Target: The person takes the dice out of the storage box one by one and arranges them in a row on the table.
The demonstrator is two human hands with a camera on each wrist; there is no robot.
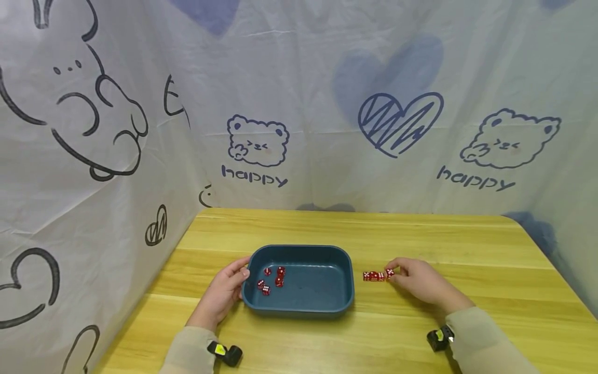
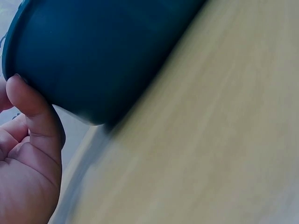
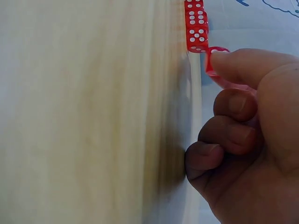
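Observation:
A dark teal plastic tray stands on the table, with several red dice at the left of its floor. My left hand grips the tray's left end; in the left wrist view its thumb lies against the tray wall. Right of the tray is a short row of red dice with white pips. At that row's right end my right hand pinches one red die between thumb and index finger. The right wrist view shows its other fingers curled in.
The yellow wood-grain table runs back to a pale cloth backdrop printed with hearts and bears, which also hangs along both sides. Each sleeve carries a small black wrist device, one at the left and one at the right.

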